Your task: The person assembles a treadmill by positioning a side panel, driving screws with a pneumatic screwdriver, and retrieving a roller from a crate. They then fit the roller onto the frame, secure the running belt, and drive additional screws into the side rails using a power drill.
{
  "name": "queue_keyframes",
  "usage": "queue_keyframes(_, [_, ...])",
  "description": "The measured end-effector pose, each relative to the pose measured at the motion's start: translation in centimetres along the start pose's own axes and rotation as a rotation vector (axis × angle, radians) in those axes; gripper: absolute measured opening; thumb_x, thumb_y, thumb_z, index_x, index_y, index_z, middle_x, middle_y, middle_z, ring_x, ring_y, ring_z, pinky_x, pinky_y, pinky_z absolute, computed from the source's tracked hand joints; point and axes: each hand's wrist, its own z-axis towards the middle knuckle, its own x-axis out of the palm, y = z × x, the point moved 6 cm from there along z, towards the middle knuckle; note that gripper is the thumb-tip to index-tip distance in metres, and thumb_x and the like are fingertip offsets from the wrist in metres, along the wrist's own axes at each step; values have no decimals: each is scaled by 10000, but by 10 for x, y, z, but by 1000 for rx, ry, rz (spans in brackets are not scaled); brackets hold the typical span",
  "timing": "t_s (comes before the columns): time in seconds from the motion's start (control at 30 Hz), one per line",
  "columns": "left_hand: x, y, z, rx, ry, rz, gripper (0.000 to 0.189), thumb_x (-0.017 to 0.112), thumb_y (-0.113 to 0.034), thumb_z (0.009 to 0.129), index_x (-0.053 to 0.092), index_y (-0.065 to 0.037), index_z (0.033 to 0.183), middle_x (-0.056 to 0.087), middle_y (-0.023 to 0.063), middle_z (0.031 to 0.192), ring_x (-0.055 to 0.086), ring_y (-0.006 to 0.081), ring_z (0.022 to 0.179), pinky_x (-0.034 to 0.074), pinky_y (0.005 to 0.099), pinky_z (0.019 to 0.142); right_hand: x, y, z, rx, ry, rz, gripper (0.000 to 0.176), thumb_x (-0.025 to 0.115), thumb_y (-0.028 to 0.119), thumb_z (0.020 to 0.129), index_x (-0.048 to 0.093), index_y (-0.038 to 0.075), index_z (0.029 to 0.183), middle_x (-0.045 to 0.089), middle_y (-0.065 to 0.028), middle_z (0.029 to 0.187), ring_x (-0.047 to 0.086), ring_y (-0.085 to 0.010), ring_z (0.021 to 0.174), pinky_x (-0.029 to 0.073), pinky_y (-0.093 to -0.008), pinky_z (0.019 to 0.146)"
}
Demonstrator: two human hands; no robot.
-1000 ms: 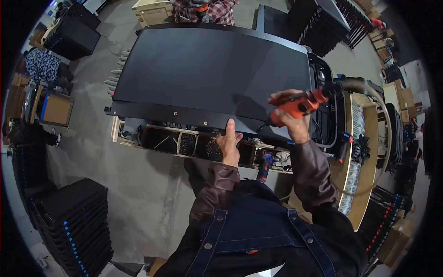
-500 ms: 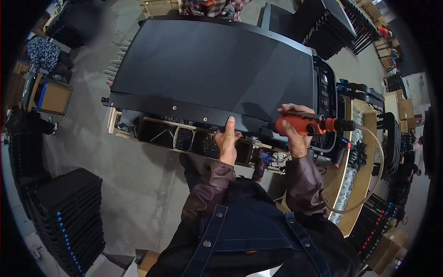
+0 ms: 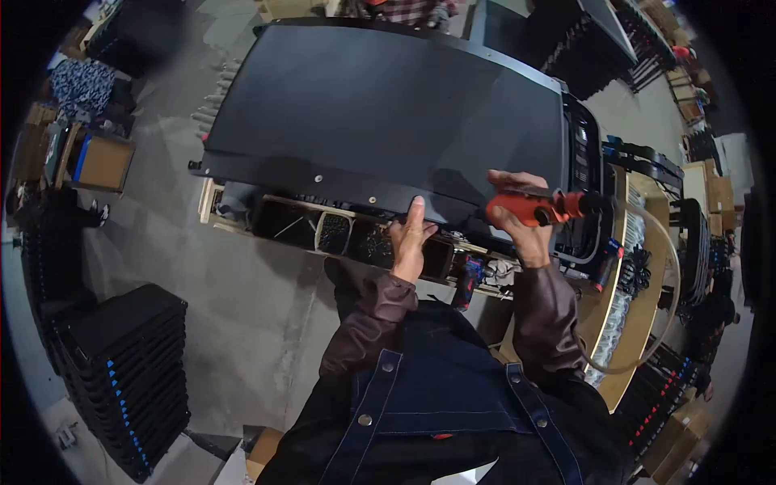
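Observation:
My right hand (image 3: 529, 236) is wrapped around an orange power tool (image 3: 529, 208) with a black rear end and a hose; its front points left, over the near edge of a large black panel (image 3: 380, 105). The tool's tip is hard to make out. At that same edge my left hand (image 3: 411, 249) grips the panel, thumb on top and some fingers tucked below, partly hidden. Two brass-coloured fasteners (image 3: 318, 179) show in the panel's near edge, left of my thumb.
Bins (image 3: 333, 234) of small black parts sit under the panel's near edge, with a blue-and-red cordless driver (image 3: 468, 283) beside them. A wooden trough (image 3: 626, 323) stands at right. Stacked black panels (image 3: 121, 364) stand lower left. Another person's plaid sleeve (image 3: 412, 11) shows across the panel.
The view has shifted, so the panel and both hands sit slightly farther right. My left hand keeps its grip on the panel edge and my right hand still holds the tool.

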Motion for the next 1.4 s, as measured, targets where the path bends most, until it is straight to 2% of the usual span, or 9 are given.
queue_keyframes(0.2, [-60,-6,1,-129,296,336,509,678,-467,936,570,-40,1191,636,80,1091,633,165,938,538,314,807,1,-36,-60,178,-280,-202,521,745,84,873,489,-3,1319,639,-118,1208,616,-213,1109,474,-349,982])
queue_keyframes(0.3, [-173,-24,30,43,-44,638,296,695,-278,939,646,-7,1048,680,57,864,628,125,758,522,279,702,15,-47,-103,296,-494,-174,326,686,133,946,574,-9,1218,656,-49,1065,603,-107,935,497,-265,840])
queue_keyframes(0.37, [-246,-58,52,439,-322,789,170,724,-164,891,664,-12,938,693,60,811,642,198,697,505,307,650,8,-98,-148,526,-381,-187,269,672,149,957,604,-7,1164,661,-52,1023,615,-88,850,502,-234,740])
queue_keyframes(0.43, [-268,-111,66,457,-424,1209,131,692,-83,857,650,-39,972,679,96,873,639,318,778,502,380,708,52,-113,-155,765,-186,-113,233,646,152,968,606,-7,1133,676,-59,883,622,-103,678,484,-233,586])
queue_keyframes(0.6, [-294,-137,137,762,-104,1975,272,649,-138,755,575,-77,1009,570,112,1013,552,338,922,442,452,810,167,-191,-137,1137,78,-56,245,591,204,998,616,-13,1108,685,-76,807,643,-115,663,482,-237,518])
queue_keyframes(0.83, [-318,-125,168,963,258,2088,282,587,-84,786,585,-48,1065,620,133,985,620,320,896,505,393,768,324,-280,-91,455,637,-826,275,603,154,867,658,81,1126,693,-211,1027,678,-403,875,555,-478,759])
queue_keyframes(1.07, [-302,-190,124,759,59,1761,125,531,-90,912,612,-39,993,658,169,987,654,368,902,526,467,790,350,-337,-113,47,842,-953,214,585,166,864,676,76,1035,679,-187,954,680,-388,882,550,-479,776])
queue_keyframes(1.13, [-296,-209,110,723,67,1634,130,531,-106,925,614,-41,1002,661,178,996,655,379,940,525,483,793,343,-341,-104,464,778,-818,194,576,156,859,678,49,985,667,-206,928,673,-399,885,542,-501,776])
queue_keyframes(1.4, [-307,-173,132,545,1,1510,341,644,-24,831,595,-120,1154,604,190,1142,620,415,981,534,487,778,349,-342,-105,323,914,-907,193,641,135,780,684,53,949,679,-210,924,667,-400,865,540,-507,768])
